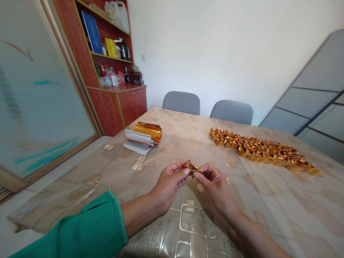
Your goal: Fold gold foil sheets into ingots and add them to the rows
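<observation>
Between my two hands, above the middle of the table, is a small folded piece of shiny gold paper [191, 168]. My left hand [172, 179] pinches its left side with thumb and fingers. On its right side, the thumb and fingers of my right hand [213, 181] close on the same piece. To the left lies a stack of gold and white paper sheets [142, 137], loosely curled. At the right, several folded gold paper pieces [263, 150] stand packed together in long rows.
The table [158, 225] has a patterned plastic cover. Two grey chairs [181, 102] stand at its far side against the wall. A red cabinet [118, 104] with bottles and boxes is at the back left, beside a frosted glass door [40, 93].
</observation>
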The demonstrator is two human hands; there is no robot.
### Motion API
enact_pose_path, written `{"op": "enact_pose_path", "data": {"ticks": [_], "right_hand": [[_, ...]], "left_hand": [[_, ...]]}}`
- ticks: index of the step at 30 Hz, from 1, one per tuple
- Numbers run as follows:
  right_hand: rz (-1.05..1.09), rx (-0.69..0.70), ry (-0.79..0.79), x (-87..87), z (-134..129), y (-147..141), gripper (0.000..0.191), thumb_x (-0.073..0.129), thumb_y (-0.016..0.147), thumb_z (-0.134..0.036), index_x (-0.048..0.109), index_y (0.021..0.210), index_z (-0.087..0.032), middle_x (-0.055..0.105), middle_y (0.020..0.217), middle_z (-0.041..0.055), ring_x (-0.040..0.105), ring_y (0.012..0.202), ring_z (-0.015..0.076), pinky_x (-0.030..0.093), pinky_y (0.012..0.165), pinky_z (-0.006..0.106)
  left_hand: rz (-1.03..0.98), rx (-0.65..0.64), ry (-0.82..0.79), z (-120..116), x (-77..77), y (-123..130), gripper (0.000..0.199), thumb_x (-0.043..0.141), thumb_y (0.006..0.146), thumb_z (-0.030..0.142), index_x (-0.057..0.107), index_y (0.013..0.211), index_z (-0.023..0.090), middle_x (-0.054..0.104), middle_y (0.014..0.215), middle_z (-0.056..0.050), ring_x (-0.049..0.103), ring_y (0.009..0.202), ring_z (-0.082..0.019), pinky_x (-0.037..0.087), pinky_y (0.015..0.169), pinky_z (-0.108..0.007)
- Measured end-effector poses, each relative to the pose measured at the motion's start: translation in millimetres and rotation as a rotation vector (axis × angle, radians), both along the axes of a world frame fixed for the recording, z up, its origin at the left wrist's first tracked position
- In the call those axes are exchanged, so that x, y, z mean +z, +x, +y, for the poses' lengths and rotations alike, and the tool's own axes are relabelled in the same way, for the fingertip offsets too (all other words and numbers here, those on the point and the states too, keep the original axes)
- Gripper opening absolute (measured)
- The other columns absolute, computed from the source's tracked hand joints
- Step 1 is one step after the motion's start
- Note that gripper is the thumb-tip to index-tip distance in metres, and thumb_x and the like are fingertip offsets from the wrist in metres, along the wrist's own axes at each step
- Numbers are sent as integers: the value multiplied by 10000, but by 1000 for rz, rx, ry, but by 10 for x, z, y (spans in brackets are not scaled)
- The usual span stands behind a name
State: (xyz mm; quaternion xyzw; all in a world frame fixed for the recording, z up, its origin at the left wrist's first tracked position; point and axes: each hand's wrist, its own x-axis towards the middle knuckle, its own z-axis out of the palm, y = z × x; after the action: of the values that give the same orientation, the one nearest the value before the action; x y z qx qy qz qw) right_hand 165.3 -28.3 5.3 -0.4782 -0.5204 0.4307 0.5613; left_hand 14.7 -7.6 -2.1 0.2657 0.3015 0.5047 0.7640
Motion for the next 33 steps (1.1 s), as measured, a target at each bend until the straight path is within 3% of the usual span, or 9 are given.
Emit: {"op": "enact_pose_path", "data": {"ticks": [9, 17, 27, 33], "right_hand": [[-64, 70, -55, -18, 5, 53, 376, 771, 714, -546, 629, 691, -198, 587, 654, -5, 496, 611, 150, 390, 592, 277], [-19, 13, -23, -3, -20, 31, 356, 763, 734, -523, 636, 669, -197, 579, 634, -8, 478, 596, 148, 382, 580, 274], [-5, 85, -72, -151, -12, 20, 381, 803, 712, -497, 584, 641, -194, 585, 596, -18, 457, 550, 125, 329, 537, 254], [35, 43, -35, -4, -25, 1, 372, 813, 694, -492, 576, 639, -210, 552, 592, -39, 448, 564, 129, 360, 560, 256]], "left_hand": [[81, 3, 0, 12, -15, -16, 305, 911, 564, 224, 733, 796, 139, 709, 752, 2, 604, 657, -73, 469, 643, -182], [14, -63, -29, 5, 26, -5, 367, 912, 601, 321, 717, 868, 162, 722, 863, -16, 643, 775, -111, 515, 748, -241], [134, -71, 69, 19, -12, -24, 344, 921, 574, 317, 706, 764, 126, 678, 739, 1, 603, 693, -96, 469, 690, -217], [97, -130, 103, -44, 50, 6, 350, 881, 639, 240, 687, 910, 133, 693, 933, -41, 628, 840, -124, 474, 794, -239]]}}
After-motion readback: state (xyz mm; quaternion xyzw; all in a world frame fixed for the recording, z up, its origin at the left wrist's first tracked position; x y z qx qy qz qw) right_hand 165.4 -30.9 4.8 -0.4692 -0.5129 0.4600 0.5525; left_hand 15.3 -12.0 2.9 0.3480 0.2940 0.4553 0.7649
